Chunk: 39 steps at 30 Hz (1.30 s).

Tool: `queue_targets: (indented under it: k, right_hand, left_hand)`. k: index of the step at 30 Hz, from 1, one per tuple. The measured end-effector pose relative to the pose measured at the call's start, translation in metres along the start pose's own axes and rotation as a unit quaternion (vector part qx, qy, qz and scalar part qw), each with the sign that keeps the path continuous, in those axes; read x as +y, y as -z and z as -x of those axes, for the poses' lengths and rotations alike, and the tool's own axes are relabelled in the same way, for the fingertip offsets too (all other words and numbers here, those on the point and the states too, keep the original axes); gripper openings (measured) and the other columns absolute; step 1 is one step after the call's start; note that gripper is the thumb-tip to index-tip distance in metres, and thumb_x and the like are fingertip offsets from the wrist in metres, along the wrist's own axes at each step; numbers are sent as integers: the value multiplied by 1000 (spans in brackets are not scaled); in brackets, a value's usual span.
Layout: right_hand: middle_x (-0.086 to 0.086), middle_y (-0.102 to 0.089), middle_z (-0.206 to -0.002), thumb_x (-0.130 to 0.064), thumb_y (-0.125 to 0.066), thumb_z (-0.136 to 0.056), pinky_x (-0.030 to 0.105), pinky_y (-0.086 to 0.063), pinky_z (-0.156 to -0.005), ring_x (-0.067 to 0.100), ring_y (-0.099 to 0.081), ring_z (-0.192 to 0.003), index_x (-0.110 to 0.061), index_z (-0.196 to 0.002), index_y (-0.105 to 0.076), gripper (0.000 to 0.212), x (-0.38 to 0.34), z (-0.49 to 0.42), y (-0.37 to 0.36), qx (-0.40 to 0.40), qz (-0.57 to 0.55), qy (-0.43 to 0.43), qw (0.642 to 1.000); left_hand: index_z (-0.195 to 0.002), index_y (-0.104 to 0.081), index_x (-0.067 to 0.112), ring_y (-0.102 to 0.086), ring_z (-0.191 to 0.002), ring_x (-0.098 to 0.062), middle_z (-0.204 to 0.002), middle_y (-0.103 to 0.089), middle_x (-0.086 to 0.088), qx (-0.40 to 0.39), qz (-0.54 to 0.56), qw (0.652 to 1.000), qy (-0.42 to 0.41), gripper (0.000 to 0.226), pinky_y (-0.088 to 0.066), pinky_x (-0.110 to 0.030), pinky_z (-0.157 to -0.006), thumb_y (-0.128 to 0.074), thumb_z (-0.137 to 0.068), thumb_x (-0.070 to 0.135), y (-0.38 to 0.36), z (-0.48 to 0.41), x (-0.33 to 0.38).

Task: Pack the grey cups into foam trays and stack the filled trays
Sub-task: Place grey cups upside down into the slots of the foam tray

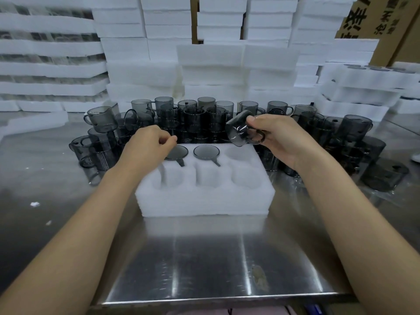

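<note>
A white foam tray (204, 201) with six round pockets lies on the steel table in front of me. Two grey cups sit in its far row: one in the far-left pocket (178, 152), one in the far-middle pocket (206, 152). The far-right pocket and the three near pockets hold nothing. My right hand (279, 137) grips a tilted grey cup (241, 131) just above the far-right pocket. My left hand (150, 144) hovers over the far-left cup with its fingers curled, and whether it touches the cup cannot be told.
Several loose grey cups (200, 117) crowd the table behind and beside the tray, some stacked. Stacks of white foam trays (211, 64) rise at the back, filled ones at the right (363, 87). Cardboard boxes (375, 17) stand at the far right. The table's front edge (216, 298) is close.
</note>
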State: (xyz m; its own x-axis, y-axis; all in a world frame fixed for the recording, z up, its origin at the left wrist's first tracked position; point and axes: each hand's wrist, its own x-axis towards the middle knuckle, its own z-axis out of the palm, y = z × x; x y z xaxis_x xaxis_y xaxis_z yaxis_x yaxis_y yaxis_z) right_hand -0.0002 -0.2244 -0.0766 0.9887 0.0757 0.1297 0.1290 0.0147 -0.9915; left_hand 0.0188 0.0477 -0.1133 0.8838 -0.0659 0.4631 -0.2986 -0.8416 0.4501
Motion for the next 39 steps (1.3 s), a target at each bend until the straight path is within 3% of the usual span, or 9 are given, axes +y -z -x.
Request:
queue_targets:
  k: [5, 8, 17, 24, 27, 31, 33, 35, 39]
  right_hand:
    - [-12, -71, -99, -18, -76, -79, 7, -41, -78, -14, -61, -91, -16, -75, -76, 4, -1, 4, -2, 4, 177, 60, 982]
    - [-14, -62, -116, -20, -78, -76, 10, -39, -77, -25, -52, -88, -26, -71, -76, 9, -2, 6, -3, -35, 310, 93, 946]
    - [-9, -53, -134, -24, -72, -82, 32, -33, -103, 14, -42, -125, -28, -75, -70, 8, -5, 10, -4, -80, 486, 146, 858]
    - [3, -45, -129, -29, -57, -90, 32, -22, -97, 24, -29, -116, -13, -89, -70, 21, 5, 16, -19, -55, 601, 139, 785]
    - [0, -51, -119, -27, -56, -85, 32, -21, -87, 23, -29, -106, -15, -90, -59, 13, 10, 16, -31, -41, 619, 155, 769]
    - [-1, -50, -126, -33, -41, -91, 38, -22, -95, 24, -28, -121, -27, -148, -18, 62, 22, 18, -35, -60, 633, 115, 764]
    - [-8, -20, -158, -45, -28, -97, 41, -11, -111, 18, -11, -143, -33, -153, -2, 63, 28, 18, -32, -96, 645, 81, 754]
    - [-15, 5, -160, -61, -18, -95, 40, 3, -119, 11, 7, -148, -32, -153, 1, 68, 29, 16, -29, -148, 636, 31, 757]
    - [-19, 12, -158, -73, -11, -86, 41, 9, -119, 8, 13, -146, -31, -152, 5, 80, 26, 11, -29, -182, 631, 1, 754]
  left_hand:
    - [-72, -66, 6, -55, -78, -26, -81, -55, -6, 2, -7, 1000, -3, 39, -45, -40, -72, -52, -96, 34, -1, 0, -1]
    - [-70, -64, 7, -54, -76, -26, -80, -54, -5, 2, -11, 1000, -1, 39, -44, -39, -71, -52, -95, 35, -1, -1, -1]
    - [-74, -66, 5, -55, -77, -28, -82, -56, -11, 4, -17, 1000, -5, 39, -47, -42, -72, -52, -96, 34, -1, -1, -1]
    - [-76, -66, 2, -56, -78, -32, -83, -58, -18, 8, -20, 1000, -4, 40, -48, -44, -72, -52, -96, 33, -1, -1, 0]
    - [-76, -67, 2, -56, -78, -30, -84, -57, -15, 8, -19, 1000, -6, 39, -47, -44, -73, -52, -96, 33, -1, -1, 0]
    - [-77, -67, 3, -55, -77, -29, -83, -58, -15, 15, -22, 1000, 0, 40, -46, -40, -69, -51, -96, 35, -3, -1, -2]
    - [-76, -67, 4, -56, -78, -29, -81, -59, -14, 49, -22, 998, 16, 39, -44, -35, -64, -50, -95, 35, -3, -1, -2]
    - [-72, -66, 3, -57, -76, -31, -77, -60, -15, 114, -9, 993, 43, 39, -41, -35, -61, -51, -94, 31, -1, -1, -2]
    - [-80, -68, 11, -53, -101, -33, -105, -57, -17, 242, -71, 960, 119, 20, -43, -40, -71, -54, -89, 21, 16, -2, -19]
